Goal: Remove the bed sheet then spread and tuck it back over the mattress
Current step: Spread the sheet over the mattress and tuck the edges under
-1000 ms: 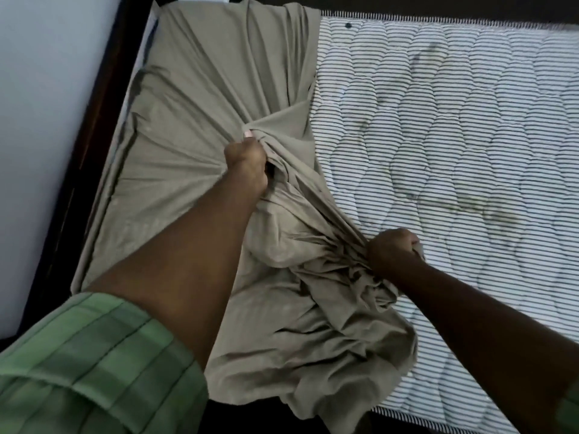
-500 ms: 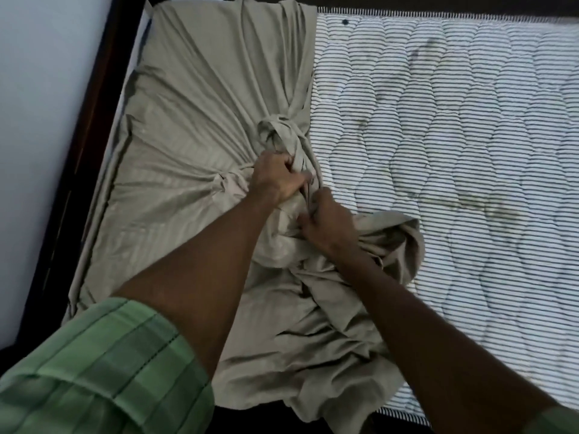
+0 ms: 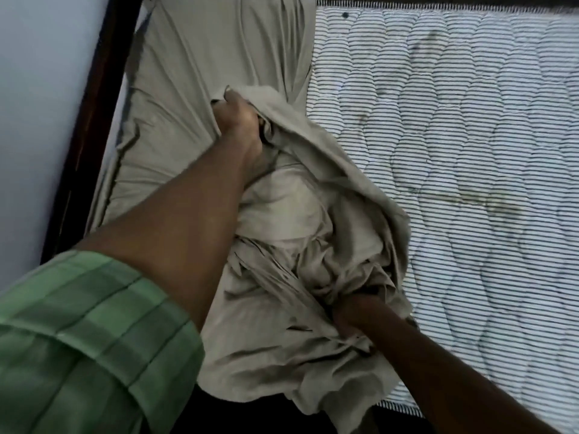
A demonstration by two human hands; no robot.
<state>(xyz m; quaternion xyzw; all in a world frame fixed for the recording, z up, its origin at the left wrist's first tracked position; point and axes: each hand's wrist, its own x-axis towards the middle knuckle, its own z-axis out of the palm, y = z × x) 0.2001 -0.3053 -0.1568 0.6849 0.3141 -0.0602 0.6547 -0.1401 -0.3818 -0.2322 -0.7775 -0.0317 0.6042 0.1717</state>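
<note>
Up at about eleven o'clock from the middle of the view, the fingers of the left hand [image 3: 239, 120] are curled tight into a raised fold of the bed sheet [image 3: 282, 220], the knuckles facing the camera and the cloth bunched over the fingertips. Down at about five o'clock, the right hand [image 3: 351, 314] is closed on another gathered wad of the same sheet, its fingers mostly buried in the folds, so only the back of the hand and wrist show. Between the two hands the beige sheet rises in a loose, crumpled ridge running from eleven toward five o'clock, and a heap of it spills toward six o'clock over the near edge of the bed. Toward ten and twelve o'clock the sheet lies flatter on the mattress, pulled into long creases that converge on the left hand, with its far end reaching the top of the bed. From one through four o'clock the striped quilted mattress [image 3: 454, 151] lies bare, showing a few dark smudges. A green plaid sleeve [image 3: 78, 339] covers the left upper arm at eight o'clock. Along the nine to eleven o'clock side a dark wooden bed frame [image 3: 94, 120] runs beside a pale wall [image 3: 40, 104].
</note>
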